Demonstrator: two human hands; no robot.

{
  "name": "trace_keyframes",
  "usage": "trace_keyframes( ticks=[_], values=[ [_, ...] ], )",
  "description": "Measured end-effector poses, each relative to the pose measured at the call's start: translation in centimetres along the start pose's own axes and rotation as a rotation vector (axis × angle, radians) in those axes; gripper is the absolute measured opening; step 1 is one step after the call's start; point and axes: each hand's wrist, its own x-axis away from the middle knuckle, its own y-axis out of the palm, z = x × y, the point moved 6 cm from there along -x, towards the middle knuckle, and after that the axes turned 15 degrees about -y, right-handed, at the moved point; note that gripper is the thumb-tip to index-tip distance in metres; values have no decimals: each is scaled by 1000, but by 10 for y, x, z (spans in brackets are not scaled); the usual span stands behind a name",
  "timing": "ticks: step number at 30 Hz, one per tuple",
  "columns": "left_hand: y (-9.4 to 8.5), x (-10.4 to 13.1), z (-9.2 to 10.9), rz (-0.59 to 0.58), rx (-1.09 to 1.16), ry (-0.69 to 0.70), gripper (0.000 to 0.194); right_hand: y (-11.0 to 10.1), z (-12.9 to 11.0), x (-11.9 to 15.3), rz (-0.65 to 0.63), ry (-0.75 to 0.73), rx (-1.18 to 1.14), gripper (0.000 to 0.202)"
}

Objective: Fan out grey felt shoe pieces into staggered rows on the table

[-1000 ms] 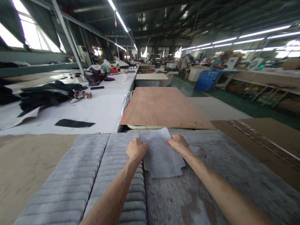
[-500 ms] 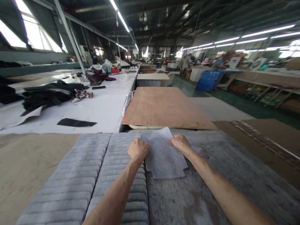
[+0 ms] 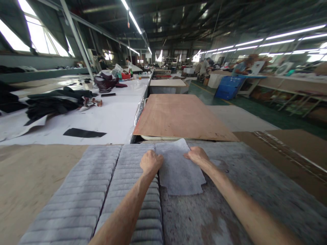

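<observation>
A grey felt-like fabric piece (image 3: pixel 180 173) with notched lower corners lies on the stained grey work surface (image 3: pixel 230 190). My left hand (image 3: pixel 151 161) has its fingers curled closed at the piece's left edge, over the neighbouring row of fabric. On the opposite side my right hand (image 3: pixel 196 156) pinches the right edge near the top. To the left run two long rows of overlapping grey fabric pieces (image 3: pixel 74 190), laid like shingles with a dark gap between them. My left forearm crosses the nearer row and hides part of it.
Beyond the work surface is a brown wooden board (image 3: pixel 178 114). A white table (image 3: pixel 112 115) at left holds a black strip (image 3: pixel 84 133) and dark cloth (image 3: pixel 56 103). Brown cardboard (image 3: pixel 293 149) lies at right. A person (image 3: pixel 240 68) works farther back near a blue bin (image 3: pixel 227 86).
Almost nothing differs. The whole view has shifted very slightly, and both hands keep their places at the fabric piece's edges.
</observation>
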Motion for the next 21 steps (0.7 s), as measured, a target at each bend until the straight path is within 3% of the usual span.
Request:
trace_keyframes(
  ticks=[6,11,15,21],
  values=[
    [1,4,0,37,-15,12,25,-5,-12,11,73,51,93,28],
    [1,4,-1,51,-14,11,25,-11,-28,27,233,42,217,32],
    [1,6,-1,43,-4,16,24,-25,-37,30,346,-106,295,39],
    [-1,9,-3,85,21,-7,25,-36,-43,3,194,-442,257,35]
  ],
)
